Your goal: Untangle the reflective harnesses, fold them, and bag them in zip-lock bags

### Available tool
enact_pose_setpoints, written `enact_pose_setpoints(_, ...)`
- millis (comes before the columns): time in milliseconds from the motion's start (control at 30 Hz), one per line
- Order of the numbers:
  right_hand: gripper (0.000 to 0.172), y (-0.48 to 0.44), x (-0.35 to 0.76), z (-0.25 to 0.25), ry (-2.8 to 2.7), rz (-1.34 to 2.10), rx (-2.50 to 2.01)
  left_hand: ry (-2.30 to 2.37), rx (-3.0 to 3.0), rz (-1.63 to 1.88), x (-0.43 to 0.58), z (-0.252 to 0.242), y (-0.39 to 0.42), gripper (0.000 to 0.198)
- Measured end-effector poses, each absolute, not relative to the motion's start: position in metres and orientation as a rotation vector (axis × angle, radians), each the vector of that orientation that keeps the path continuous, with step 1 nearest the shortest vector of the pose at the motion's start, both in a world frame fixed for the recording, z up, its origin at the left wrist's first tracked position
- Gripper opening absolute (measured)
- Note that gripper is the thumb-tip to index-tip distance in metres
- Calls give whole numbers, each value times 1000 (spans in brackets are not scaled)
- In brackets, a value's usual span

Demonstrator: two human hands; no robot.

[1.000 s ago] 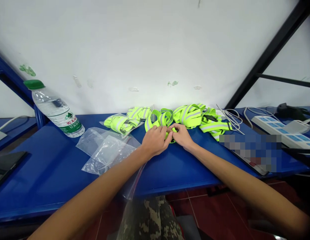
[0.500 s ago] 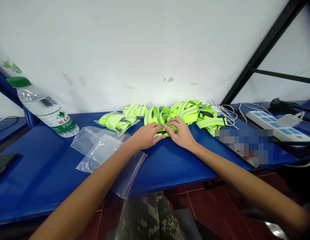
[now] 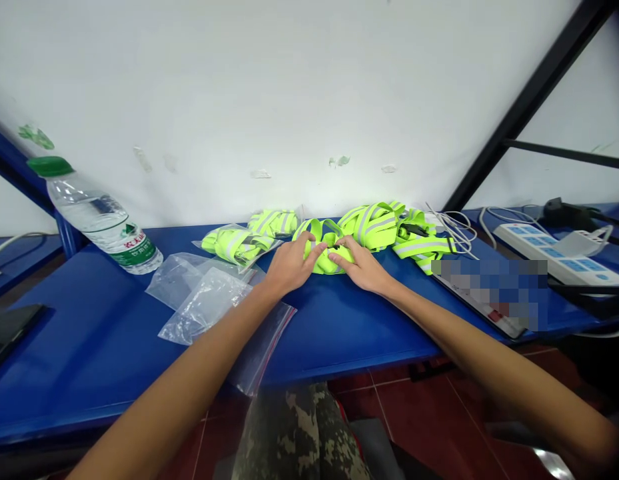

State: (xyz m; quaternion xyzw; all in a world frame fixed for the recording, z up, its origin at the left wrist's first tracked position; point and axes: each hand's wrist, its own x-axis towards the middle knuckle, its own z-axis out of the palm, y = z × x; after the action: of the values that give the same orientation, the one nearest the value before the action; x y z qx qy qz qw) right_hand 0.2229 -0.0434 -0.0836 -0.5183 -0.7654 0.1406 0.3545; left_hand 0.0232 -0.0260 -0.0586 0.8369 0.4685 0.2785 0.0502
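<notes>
A looped neon-yellow reflective strap [image 3: 325, 264] lies at the middle of the blue table, between my two hands. My left hand [image 3: 292, 262] grips its left side, thumb pointing inward. On the right side, my right hand [image 3: 363, 266] closes on the same strap with thumb and fingers. Small black parts show on the strap near the thumbs. Right behind it sits a heap of more reflective straps [image 3: 373, 225], with another strap bundle with black buckles [image 3: 420, 245] beside it. To the left are two bagged strap bundles [image 3: 234, 244] [image 3: 274, 223].
Clear zip bags [image 3: 204, 303] lie left of my left forearm. A water bottle [image 3: 106, 223] leans at the left, with a dark phone [image 3: 12, 333] near the edge. Rightward are a partly blurred flat object [image 3: 482, 300], white cables [image 3: 456, 230] and a power strip [image 3: 554, 253].
My hands have moved slightly apart, to either side of the strap. Its upright loops are lower and more gathered. The view has shifted a little.
</notes>
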Motion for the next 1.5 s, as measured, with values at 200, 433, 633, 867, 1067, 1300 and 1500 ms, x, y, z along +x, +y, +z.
enact_pose_setpoints(200,37,-41,220,-87,-1977,387,-1269,1527,2607,933,30,-67,-25,50)
enact_pose_setpoints(433,40,-38,210,-92,-2028,-79,-1280,1706,2504,872,31,-71,-16,41)
enact_pose_setpoints(633,44,-60,215,-83,-2327,-288,-1151,1712,2513,871,32,-73,-16,20)
enact_pose_setpoints(867,43,-48,220,-84,-2381,-210,-1127,1686,2509,957,31,-67,-24,32)
enact_pose_setpoints(1067,42,-38,218,-82,-2260,-45,-1167,1801,2565,867,35,-60,-27,48)
enact_pose_setpoints(1300,48,-30,206,-86,-2166,-18,-1311,1968,2455,700,35,-63,-23,53)
enact_pose_setpoints(1500,45,-23,198,-88,-2077,-159,-1271,1687,2774,908,38,-65,-34,41)
